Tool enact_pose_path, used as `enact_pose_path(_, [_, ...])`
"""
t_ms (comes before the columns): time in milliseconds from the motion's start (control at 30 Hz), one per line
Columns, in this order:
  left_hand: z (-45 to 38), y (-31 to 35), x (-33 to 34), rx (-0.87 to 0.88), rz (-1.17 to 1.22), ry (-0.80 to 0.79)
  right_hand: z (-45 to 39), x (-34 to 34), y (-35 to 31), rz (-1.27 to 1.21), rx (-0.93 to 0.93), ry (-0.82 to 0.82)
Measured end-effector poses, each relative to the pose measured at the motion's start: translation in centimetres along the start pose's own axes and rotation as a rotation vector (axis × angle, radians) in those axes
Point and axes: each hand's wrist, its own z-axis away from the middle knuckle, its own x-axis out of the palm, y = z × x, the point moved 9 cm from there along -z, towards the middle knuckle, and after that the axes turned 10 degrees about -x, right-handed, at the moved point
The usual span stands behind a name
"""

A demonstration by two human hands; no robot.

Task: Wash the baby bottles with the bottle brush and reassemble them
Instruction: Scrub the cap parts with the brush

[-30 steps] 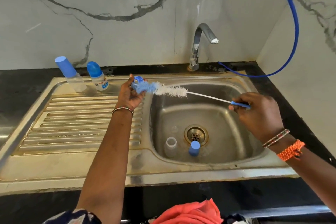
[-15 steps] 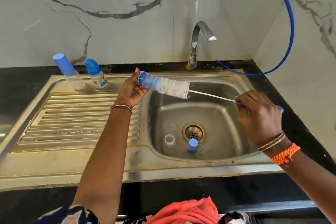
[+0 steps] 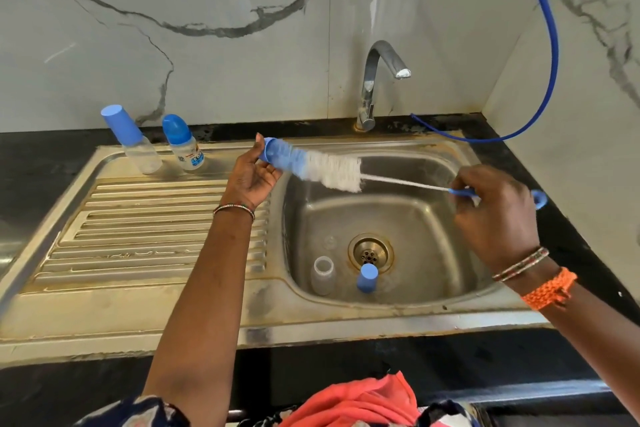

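Observation:
My left hand [image 3: 251, 177] pinches a small blue bottle part [image 3: 277, 153] above the sink's left rim. The tip of the bottle brush [image 3: 332, 170], blurred blue and white bristles on a thin wire stem, is pushed into that part. My right hand [image 3: 495, 215] grips the brush's blue handle over the basin's right side, and the handle's loop end sticks out past the hand. In the basin [image 3: 426, 218] a clear open bottle body [image 3: 323, 274] stands beside a blue cap [image 3: 367, 278] near the drain. A small clear piece [image 3: 330, 242] lies behind them.
Two capped baby bottles stand at the back of the drainboard [image 3: 145, 236]: a plain one with a blue cap [image 3: 133, 142] and a printed one [image 3: 185, 146]. The tap [image 3: 375, 80] curves over the basin's back. A blue hose [image 3: 547, 45] hangs at the right wall.
The brush has gone deeper into the blue part, whose blue length now looks longer. My right hand has slid along the handle, so its loop end now shows.

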Motion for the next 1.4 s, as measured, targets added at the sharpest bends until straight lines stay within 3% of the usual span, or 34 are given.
enact_pose_path(67, [-0.4,-0.4,-0.4,-0.004,-0.026,0.036,-0.5,-0.7,-0.5,0.007,-0.110,0.074])
enact_pose_path(133, [-0.5,-0.3,-0.4,-0.014,-0.005,0.009,-0.8,-0.4,-0.3,-0.052,-0.056,0.023])
enact_pose_path(167, [-0.6,-0.2,-0.3,-0.023,0.000,-0.021,-0.8,0.6,0.7,-0.132,0.065,-0.084])
enact_pose_path(267, [-0.6,0.0,0.0,-0.015,-0.036,-0.078,3.1,5.7,2.1,-0.628,0.657,-0.656])
enact_pose_path(333, [-0.7,-0.2,0.1,-0.018,-0.053,-0.083,4.6,6.9,2.0,-0.680,0.727,-0.759])
enact_pose_path(367, [-0.7,-0.3,0.0,-0.016,-0.053,-0.075,4.1,6.8,2.3,-0.545,0.620,-0.725])
enact_pose_path(433, [-0.6,-0.6,-0.2,-0.016,-0.063,-0.062,1.8,4.6,2.5,-0.227,0.352,-0.440])
enact_pose_path(500, [-0.3,-1.1,-0.6,-0.023,-0.075,-0.038,0.5,2.4,1.6,-0.158,0.201,-0.186])
enact_pose_path(567, [-0.2,-1.3,-0.6,-0.022,-0.068,-0.047,0.1,1.7,1.2,-0.171,0.165,-0.105])
enact_pose_path(633, [-0.1,-1.2,-0.2,-0.020,-0.035,-0.085,0.5,3.4,1.7,-0.248,0.304,-0.294])
enact_pose_path(700, [0.0,-1.0,0.1,-0.017,-0.011,-0.110,3.5,6.6,1.6,-0.597,0.649,-0.668])
enact_pose_path(767, [0.0,-0.8,0.1,-0.009,-0.009,-0.111,5.4,7.9,1.1,-0.829,0.835,-0.792])
enact_pose_path(833, [0.0,-0.7,0.0,0.000,-0.023,-0.094,4.6,7.7,2.2,-0.659,0.688,-0.702])
enact_pose_path(900, [0.1,-0.9,0.2,-0.008,-0.025,-0.085,2.5,5.7,3.0,-0.370,0.483,-0.453])
enact_pose_path(1000, [0.2,-1.1,-0.2,0.008,0.011,-0.024,1.0,3.5,2.4,-0.238,0.333,-0.230])
enact_pose_path(1067, [0.1,-0.9,-0.1,0.019,0.027,-0.020,0.8,4.0,2.2,-0.257,0.342,-0.265])
enact_pose_path(1200, [-0.1,0.1,0.1,0.048,-0.003,-0.056,3.2,7.5,1.8,-0.741,0.704,-0.625])
enact_pose_path(1233, [-0.2,0.2,0.1,0.054,-0.005,-0.061,3.5,7.8,1.7,-0.783,0.724,-0.667])
enact_pose_path(1300, [-0.4,0.6,-0.1,0.069,0.004,-0.066,3.1,7.8,2.0,-0.701,0.642,-0.623])
enact_pose_path(1400, [0.0,0.5,0.0,0.082,-0.002,-0.073,1.3,6.1,2.5,-0.378,0.449,-0.382])
